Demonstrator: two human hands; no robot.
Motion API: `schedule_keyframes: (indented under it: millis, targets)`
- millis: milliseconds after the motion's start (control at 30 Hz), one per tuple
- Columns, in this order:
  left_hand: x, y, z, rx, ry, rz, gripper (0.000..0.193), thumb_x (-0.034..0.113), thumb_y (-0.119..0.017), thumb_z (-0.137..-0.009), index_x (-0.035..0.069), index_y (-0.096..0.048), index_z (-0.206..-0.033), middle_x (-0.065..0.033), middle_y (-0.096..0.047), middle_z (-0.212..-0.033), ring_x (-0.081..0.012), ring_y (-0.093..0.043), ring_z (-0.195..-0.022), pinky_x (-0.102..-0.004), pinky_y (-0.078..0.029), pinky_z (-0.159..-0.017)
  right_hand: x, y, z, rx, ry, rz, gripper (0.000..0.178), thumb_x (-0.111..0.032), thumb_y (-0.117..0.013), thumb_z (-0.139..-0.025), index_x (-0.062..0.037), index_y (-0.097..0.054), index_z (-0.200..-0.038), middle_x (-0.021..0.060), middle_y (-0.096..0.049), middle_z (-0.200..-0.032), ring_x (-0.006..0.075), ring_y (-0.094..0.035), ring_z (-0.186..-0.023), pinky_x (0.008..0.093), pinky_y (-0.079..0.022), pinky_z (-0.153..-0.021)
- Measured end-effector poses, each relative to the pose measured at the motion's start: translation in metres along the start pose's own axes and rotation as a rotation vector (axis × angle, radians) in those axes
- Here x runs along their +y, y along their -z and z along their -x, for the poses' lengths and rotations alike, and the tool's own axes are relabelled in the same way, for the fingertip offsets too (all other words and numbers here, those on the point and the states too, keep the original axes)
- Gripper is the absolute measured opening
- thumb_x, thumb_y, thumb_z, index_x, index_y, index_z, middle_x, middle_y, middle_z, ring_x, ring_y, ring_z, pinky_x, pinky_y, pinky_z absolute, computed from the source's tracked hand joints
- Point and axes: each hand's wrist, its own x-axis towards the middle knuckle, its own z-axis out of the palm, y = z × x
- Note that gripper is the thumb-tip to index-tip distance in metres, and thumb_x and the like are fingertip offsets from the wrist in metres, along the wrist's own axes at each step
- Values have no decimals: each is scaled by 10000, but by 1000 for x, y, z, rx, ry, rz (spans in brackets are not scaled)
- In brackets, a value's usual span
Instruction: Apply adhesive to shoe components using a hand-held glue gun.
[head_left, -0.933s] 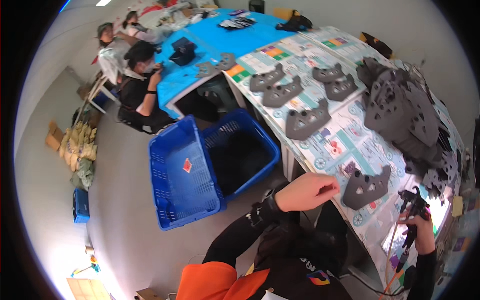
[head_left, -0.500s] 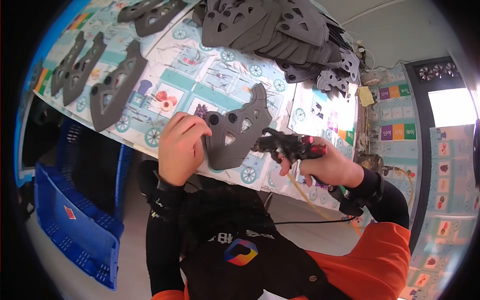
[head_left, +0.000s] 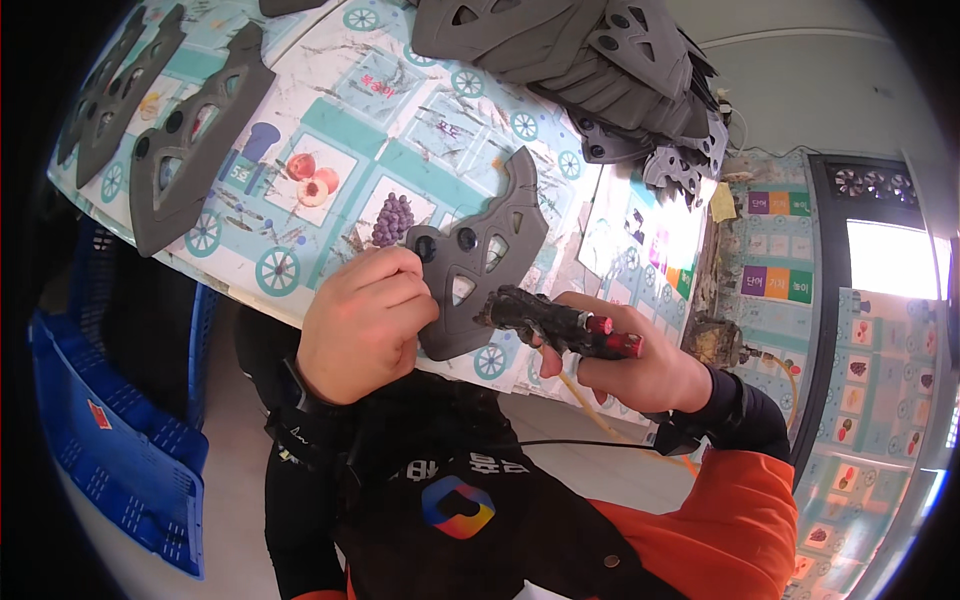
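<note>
A grey moulded part with triangular cutouts and two round black spots lies near the table's front edge. My left hand is closed on its left edge; the fingertips are partly hidden. In my right hand is a grimy black spray gun with red knobs, a yellow hose running down from it. Its nozzle points left at the part's lower right edge, very close to it; whether they touch I cannot tell.
Similar grey parts lie spaced out at the left of the patterned tabletop. A big stack of grey parts stands at the back. Below the table at left is a blue plastic crate. A yellow hose hangs at right.
The view has shifted slightly. The spray gun has turned and moved lower along the part's right edge. My left hand still holds the part's left side.
</note>
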Motion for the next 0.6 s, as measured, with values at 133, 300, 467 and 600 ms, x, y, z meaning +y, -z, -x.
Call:
schedule_keyframes:
  millis: [133,300,467,600]
  targets:
    - [-2,2,2,-26,-9,-21,205,-50,-677,-597,59,-636,-767,-29,-619,-837,-235,-649,-958,-369,-550,-795,2,-2,-3,14,12,-62,376,-14,-557,-860,-23,-599,-1234,10,-643,-843,80,-564,-585,262,-442,-558]
    - [-6,2,5,-16,-13,-26,202,-49,-673,-607,53,-626,-775,-36,-619,-844,-241,-653,-949,-373,-549,-801,6,-1,-5,-42,34,-32,430,-24,-579,-873,-12,-583,-1303,32,-636,-833,93,-556,-590,284,-432,-560]
    - [-9,1,4,-2,-18,-14,204,-53,-674,-598,48,-617,-766,-44,-618,-839,-247,-657,-939,-378,-552,-783,2,-6,-10,-18,46,-25,283,29,-600,-851,-28,-619,-1128,-27,-655,-905,32,-549,-642,217,-427,-562]
    - [-5,2,3,17,18,4,184,-102,-669,-619,31,-623,-736,-57,-676,-831,-267,-698,-907,-382,-568,-756,2,-9,-10,-16,9,-1,445,-34,-665,-899,22,-563,-1328,91,-619,-809,144,-527,-683,307,-452,-647]
